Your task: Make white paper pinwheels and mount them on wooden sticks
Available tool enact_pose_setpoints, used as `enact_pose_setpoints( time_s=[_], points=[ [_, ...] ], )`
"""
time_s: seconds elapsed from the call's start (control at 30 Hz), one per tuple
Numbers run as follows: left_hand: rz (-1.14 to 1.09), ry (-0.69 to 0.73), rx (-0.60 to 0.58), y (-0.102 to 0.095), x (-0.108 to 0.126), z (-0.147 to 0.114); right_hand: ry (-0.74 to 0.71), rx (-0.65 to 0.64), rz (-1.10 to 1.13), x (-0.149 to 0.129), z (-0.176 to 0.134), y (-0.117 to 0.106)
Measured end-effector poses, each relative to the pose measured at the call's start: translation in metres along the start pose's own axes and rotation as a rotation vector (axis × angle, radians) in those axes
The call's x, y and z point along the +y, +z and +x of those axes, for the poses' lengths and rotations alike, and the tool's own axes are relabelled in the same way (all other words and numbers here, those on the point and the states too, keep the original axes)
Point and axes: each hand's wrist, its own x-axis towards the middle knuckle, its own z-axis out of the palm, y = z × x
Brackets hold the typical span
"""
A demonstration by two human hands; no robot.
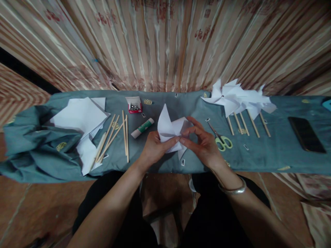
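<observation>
A white paper pinwheel (165, 122) with folded blades is held above the cloth-covered table in front of me. My left hand (153, 146) grips it from the left, its thumb pressed near the centre. From the right, my right hand (204, 143) pinches the paper, thumb and fingers closed close to the left thumb. Whether anything small sits between the fingertips is hidden. A glue stick (142, 127) lies left of the paper, and green-handled scissors (221, 139) lie just right of my right hand.
Finished pinwheels (240, 96) on sticks lie at the back right, with a dark phone (306, 134) farther right. A small red-and-white box (134, 107) holds shiny metal pieces. Several wooden sticks (127, 137) and white paper sheets (77, 115) lie left. A striped curtain (165, 44) hangs behind.
</observation>
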Motion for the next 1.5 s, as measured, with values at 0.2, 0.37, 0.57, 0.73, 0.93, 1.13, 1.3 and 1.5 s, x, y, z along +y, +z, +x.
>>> enact_pose_setpoints(
  time_s=[0.2, 0.37, 0.57, 0.73, 0.93, 1.13, 1.3, 1.5],
  points=[
    [-0.06, -0.018, 0.029, 0.002, 0.002, 0.0, 0.03, 0.12, -0.061, 0.0, -0.003, 0.005],
    [-0.093, -0.052, 0.048, 0.003, 0.003, -0.001, 0.076, 0.111, -0.013, 0.005, -0.004, 0.005],
    [-0.226, -0.057, 0.116, 0.0, 0.005, 0.002, 0.013, 0.225, -0.086, 0.005, 0.002, -0.009],
    [-0.296, -0.079, 0.146, 0.0, 0.008, 0.004, 0.188, 0.27, 0.195, 0.003, 0.007, -0.012],
    [-0.325, -0.108, 0.105, 0.008, 0.005, 0.002, 0.491, -0.031, 0.601, -0.011, 0.005, 0.003],
    [-0.245, -0.107, 0.078, 0.011, -0.001, 0.0, 0.535, -0.042, 0.645, -0.014, 0.004, 0.008],
    [-0.183, -0.08, 0.056, 0.01, -0.003, -0.001, 0.532, -0.003, 0.632, -0.014, 0.004, 0.008],
    [-0.076, -0.045, 0.048, 0.007, -0.003, 0.0, 0.504, 0.014, 0.588, -0.012, 0.004, 0.008]
  ],
)
